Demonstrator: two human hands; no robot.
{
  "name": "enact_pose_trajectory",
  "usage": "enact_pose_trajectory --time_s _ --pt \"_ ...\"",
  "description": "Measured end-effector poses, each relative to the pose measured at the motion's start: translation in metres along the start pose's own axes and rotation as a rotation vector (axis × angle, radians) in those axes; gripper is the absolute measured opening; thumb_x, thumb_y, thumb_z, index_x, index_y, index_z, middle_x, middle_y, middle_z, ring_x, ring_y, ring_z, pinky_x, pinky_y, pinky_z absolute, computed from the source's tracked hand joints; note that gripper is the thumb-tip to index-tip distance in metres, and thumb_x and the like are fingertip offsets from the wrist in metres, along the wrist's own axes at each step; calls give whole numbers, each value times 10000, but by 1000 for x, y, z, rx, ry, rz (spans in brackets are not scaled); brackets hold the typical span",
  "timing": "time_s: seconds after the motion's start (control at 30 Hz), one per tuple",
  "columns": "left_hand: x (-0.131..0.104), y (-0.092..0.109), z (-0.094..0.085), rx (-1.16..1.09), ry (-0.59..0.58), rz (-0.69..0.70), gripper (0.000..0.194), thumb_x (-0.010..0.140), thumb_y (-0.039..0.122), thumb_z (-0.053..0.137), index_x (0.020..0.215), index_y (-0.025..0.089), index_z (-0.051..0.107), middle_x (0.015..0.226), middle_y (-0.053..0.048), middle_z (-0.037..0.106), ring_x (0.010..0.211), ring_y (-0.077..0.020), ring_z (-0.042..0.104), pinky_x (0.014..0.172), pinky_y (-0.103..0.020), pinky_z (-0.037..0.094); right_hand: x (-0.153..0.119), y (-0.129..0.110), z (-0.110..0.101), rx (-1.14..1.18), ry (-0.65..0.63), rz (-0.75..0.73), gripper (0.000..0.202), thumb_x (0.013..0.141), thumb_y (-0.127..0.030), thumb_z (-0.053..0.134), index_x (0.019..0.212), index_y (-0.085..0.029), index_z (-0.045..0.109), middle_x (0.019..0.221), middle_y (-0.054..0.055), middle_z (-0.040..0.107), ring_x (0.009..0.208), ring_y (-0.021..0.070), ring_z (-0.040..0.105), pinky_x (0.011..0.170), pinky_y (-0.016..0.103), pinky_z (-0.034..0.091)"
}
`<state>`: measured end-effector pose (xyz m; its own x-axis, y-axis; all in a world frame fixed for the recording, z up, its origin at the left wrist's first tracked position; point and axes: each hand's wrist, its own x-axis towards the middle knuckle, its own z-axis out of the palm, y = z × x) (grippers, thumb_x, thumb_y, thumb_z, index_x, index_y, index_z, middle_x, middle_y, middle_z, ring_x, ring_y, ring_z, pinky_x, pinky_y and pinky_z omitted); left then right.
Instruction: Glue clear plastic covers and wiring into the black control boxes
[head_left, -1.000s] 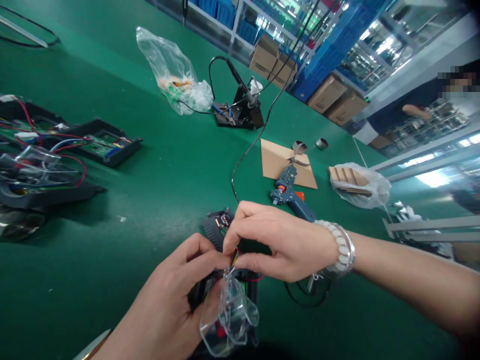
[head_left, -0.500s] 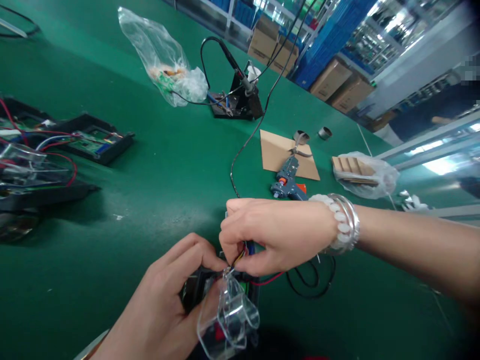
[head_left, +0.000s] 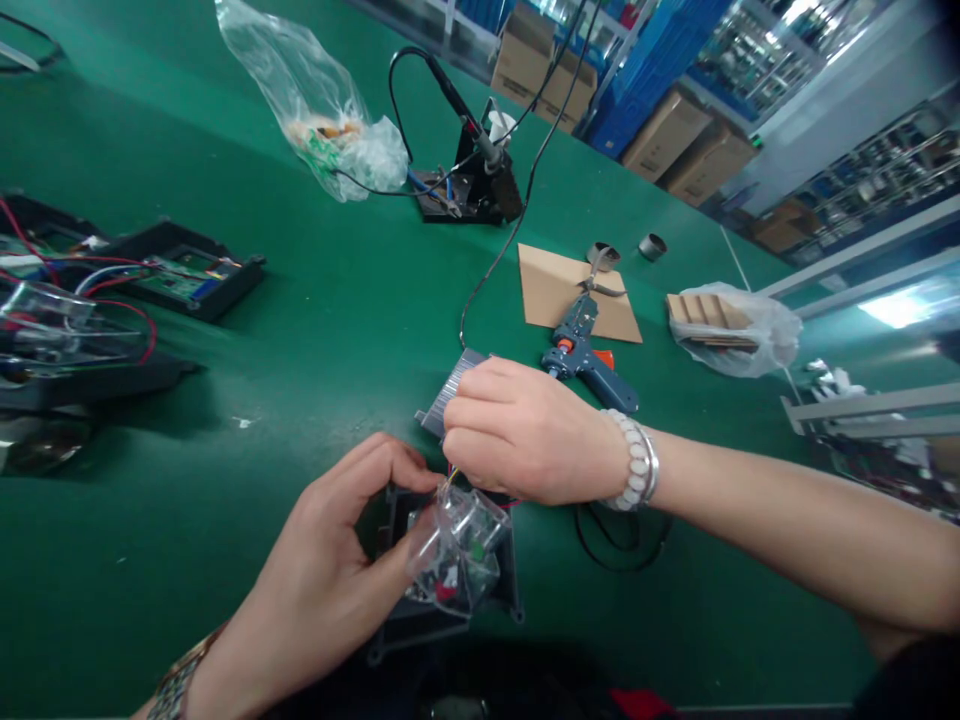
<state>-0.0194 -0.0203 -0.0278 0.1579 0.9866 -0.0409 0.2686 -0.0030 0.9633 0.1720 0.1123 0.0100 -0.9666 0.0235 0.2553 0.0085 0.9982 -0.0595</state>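
A clear plastic housing [head_left: 469, 540] is gripped between the thumb and fingers of my left hand [head_left: 337, 550]. It sits over a dark grey casing [head_left: 510, 575], with green and red parts showing through it. Thin coloured wires [head_left: 451, 474] run up from the housing to my right hand [head_left: 532, 430], whose fingers are closed around them; the fingertips are partly hidden. A grey ribbed piece [head_left: 450, 393] lies just behind the right hand, partly covered by it. A black cable [head_left: 622, 560] loops on the table to the right of the casing.
A glue gun [head_left: 581, 350] and pliers [head_left: 600, 275] lie on cardboard [head_left: 544, 285] beyond my right hand. Further back are a soldering iron in its stand [head_left: 487, 150] and a plastic bag [head_left: 337, 150]. Other wired casings [head_left: 202, 270] lie at left; bagged cardboard [head_left: 712, 320] at right.
Both hands and the housing have shifted upward in view, the right hand slightly more. The grey ribbed piece and more of the dark casing now show. The clear housing has tilted.
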Motion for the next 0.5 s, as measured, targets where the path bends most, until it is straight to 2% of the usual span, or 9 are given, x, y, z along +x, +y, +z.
enact_pose_trajectory --time_s 0.1,0.2,0.3,0.37,0.43,0.5 --pt "-2 -3 0 13 20 -18 69 1000 279 620 952 230 618 907 10 659 816 -154 635 747 -286 484 0 -1 3 -15 -16 88 357 1100 -132 363 841 -190 602 784 42 598 802 222 465 717 372 319" --pt "-3 -7 1 27 29 -45 77 1006 313 632 993 237 629 931 13 662 835 -156 638 758 -288 485 -5 -5 -5 140 -35 189 267 1073 -121 433 923 -163 650 961 90 708 945 237 546 809 378 412" --pt "-3 -8 4 26 52 -75 90 1003 336 647 1013 246 645 957 14 675 849 -161 646 760 -293 489 -14 -19 -21 466 139 388 165 999 -66 538 1046 -139 677 1104 99 731 1065 218 616 974 388 465" --pt "-3 -8 6 24 67 -80 93 994 336 659 1007 244 651 952 11 683 835 -163 648 743 -294 489 -19 -36 -30 667 253 613 135 972 -139 652 1101 -158 686 1076 63 729 978 185 641 917 344 502" --pt "-3 -7 6 17 66 -77 114 981 344 679 1010 236 658 943 2 696 824 -168 652 730 -293 492 -21 -56 -34 836 259 821 232 940 -271 769 1141 -180 696 1029 30 723 851 152 627 770 283 512" --pt "-4 -5 5 9 57 -67 150 972 368 694 1020 228 667 945 -9 711 832 -174 663 734 -292 506 -19 -74 -31 948 257 931 283 919 -332 812 1144 -193 711 994 13 714 768 126 593 686 253 491"
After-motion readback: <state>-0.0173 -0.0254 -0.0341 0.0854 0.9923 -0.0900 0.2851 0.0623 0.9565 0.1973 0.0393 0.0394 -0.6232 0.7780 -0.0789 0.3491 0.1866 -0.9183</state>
